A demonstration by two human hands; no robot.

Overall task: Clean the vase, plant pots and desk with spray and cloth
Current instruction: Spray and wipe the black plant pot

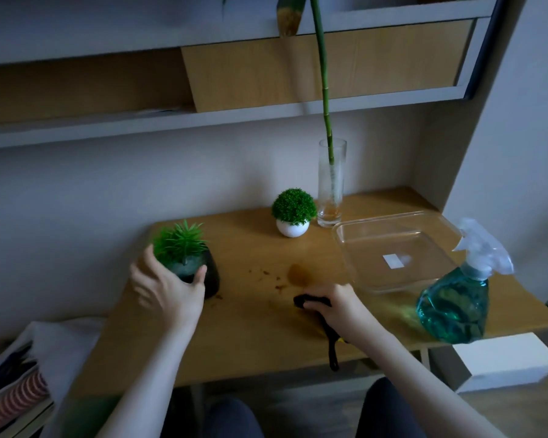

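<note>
Your right hand [336,303] bunches the dark cloth [312,301] on the desk [250,327], hiding most of it; your left hand [165,284] grips the dark pot [208,276]. The glass vase [330,184] holds one stalk.

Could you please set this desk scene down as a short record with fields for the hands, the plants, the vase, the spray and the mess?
left hand: left hand grips the dark pot of spiky green plant
right hand: right hand presses a black cloth on the wooden desk
other plant: round green bush in a white ball pot, standing free
vase: tall clear glass vase holding a green stalk
spray: teal spray bottle, desk's right edge
tray: clear square tray, beside the bottle
mess: brown stain and crumbs
</note>
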